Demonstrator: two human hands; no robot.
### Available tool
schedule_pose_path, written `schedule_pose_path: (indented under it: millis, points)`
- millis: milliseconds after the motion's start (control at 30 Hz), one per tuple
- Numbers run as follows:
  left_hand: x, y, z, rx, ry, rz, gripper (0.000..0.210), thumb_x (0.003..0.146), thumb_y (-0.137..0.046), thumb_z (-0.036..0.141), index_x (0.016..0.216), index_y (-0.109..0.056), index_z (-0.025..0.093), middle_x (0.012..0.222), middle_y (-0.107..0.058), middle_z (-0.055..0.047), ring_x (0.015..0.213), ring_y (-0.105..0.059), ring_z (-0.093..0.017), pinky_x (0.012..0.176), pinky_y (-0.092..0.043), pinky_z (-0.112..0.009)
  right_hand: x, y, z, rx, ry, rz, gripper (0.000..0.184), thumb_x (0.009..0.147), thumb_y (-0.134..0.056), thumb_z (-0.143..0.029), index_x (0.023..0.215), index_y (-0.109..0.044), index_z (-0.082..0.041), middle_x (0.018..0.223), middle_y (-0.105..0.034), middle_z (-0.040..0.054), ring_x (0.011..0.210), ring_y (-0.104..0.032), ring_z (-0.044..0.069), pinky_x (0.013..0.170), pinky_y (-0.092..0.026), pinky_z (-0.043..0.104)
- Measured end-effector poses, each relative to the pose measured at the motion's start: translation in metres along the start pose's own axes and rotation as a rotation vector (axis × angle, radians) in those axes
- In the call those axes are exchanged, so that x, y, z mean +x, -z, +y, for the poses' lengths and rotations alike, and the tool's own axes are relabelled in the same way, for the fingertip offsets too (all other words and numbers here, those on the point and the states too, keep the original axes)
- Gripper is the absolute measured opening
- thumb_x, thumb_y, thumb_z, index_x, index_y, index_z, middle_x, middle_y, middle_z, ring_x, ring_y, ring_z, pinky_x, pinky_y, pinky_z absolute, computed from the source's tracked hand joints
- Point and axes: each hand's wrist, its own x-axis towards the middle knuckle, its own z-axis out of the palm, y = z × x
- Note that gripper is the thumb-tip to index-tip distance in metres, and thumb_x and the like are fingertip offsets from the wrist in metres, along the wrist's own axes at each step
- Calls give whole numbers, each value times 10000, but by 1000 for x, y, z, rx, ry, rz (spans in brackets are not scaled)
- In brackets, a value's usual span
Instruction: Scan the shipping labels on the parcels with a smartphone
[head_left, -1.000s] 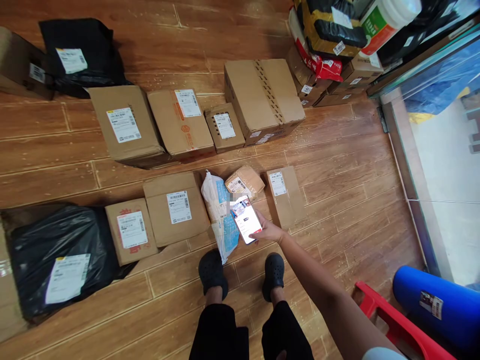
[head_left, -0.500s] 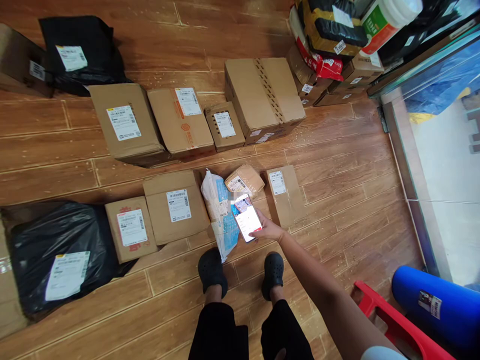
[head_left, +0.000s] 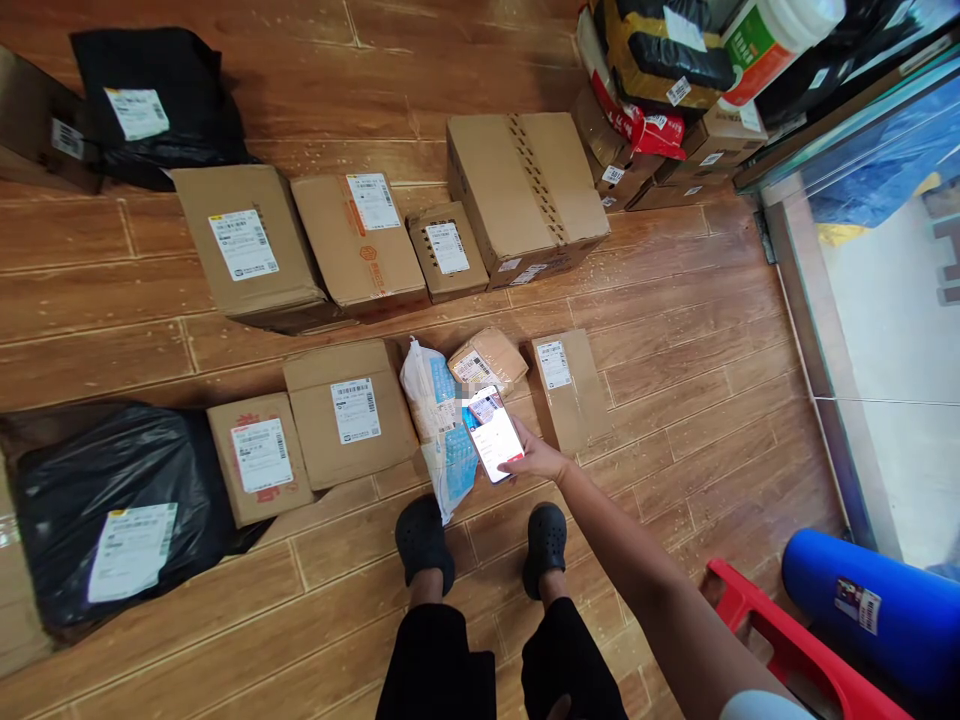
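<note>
My right hand (head_left: 538, 460) holds a smartphone (head_left: 493, 433) with its lit screen facing up, stretched out over parcels on the wooden floor. Directly under the phone lies a white and blue plastic parcel (head_left: 437, 425), with a small brown padded parcel (head_left: 489, 359) just beyond it and a flat cardboard box (head_left: 568, 388) to the right. A labelled cardboard box (head_left: 347, 412) sits to the left of the white parcel. My left hand is out of view. My feet in black clogs stand just behind the parcels.
A far row of cardboard boxes (head_left: 360, 240) runs past a large box (head_left: 525, 195). Black bagged parcels lie at left (head_left: 112, 510) and far left (head_left: 154, 100). Stacked parcels (head_left: 660, 90) fill the far right corner. A blue roll (head_left: 870, 610) and red stool (head_left: 795, 650) sit near a glass door.
The phone and my right hand have drawn slightly back and up from the earlier frame; otherwise the view has only shifted a little. The parcels have not moved.
</note>
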Motion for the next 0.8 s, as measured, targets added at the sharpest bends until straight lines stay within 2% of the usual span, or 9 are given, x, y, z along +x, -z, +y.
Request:
schedule_pose_path:
  millis: [100, 233, 333, 500, 633, 800]
  points:
    - [0, 1, -1, 1, 29, 10, 332, 745, -455, 158, 873, -667, 380, 1125, -661, 107, 1061, -598, -265, 420, -503, -277, -1, 0, -1, 3, -11, 7, 983, 629, -740, -196, 1408, -141, -241, 1164, -539, 71, 762, -602, 145, 463, -483, 156]
    - [-2, -2, -3, -54, 30, 92, 385, 742, -428, 123, 860, -682, 387, 1085, -673, 121, 1089, -577, -262, 417, -484, -252, -4, -1, -1, 71, -30, -37, 998, 624, -742, -193, 1410, -137, -299, 1210, -526, 71, 761, -616, 151, 487, -530, 210]
    - [-3, -4, -1, -31, 12, 60, 391, 737, -430, 114, 839, -693, 386, 1069, -676, 124, 1102, -566, -272, 418, -477, -243, -9, -6, -1, 131, -28, -45, 981, 651, -713, -206, 1422, -116, -310, 1231, -528, 74, 804, -614, 171, 550, -551, 257]
    - [-2, -4, 12, 40, -74, 40, 383, 734, -435, 95, 783, -699, 368, 1101, -653, 163, 1144, -540, -253, 450, -489, -216, -17, -20, -3, 183, 6, -35, 968, 651, -693, -197, 1418, -117, -323, 1291, -488, 71, 888, -600, 203, 574, -555, 285]
    - [-4, -5, 18, 168, -206, 2, 317, 715, -484, 82, 758, -691, 318, 1127, -650, 140, 1208, -494, -222, 487, -499, -167, -19, -31, -3, 202, 33, 3, 944, 647, -688, -169, 1409, -148, -299, 1339, -441, 77, 1009, -564, 229, 634, -553, 276]
    - [-6, -9, 14, 138, -237, 3, 296, 716, -492, 67, 763, -681, 289, 1057, -681, 118, 1177, -524, -183, 518, -500, -145, -20, -45, -2, 262, 26, -49, 932, 689, -664, -178, 1405, -85, -323, 1311, -464, 89, 892, -613, 217, 582, -562, 307]
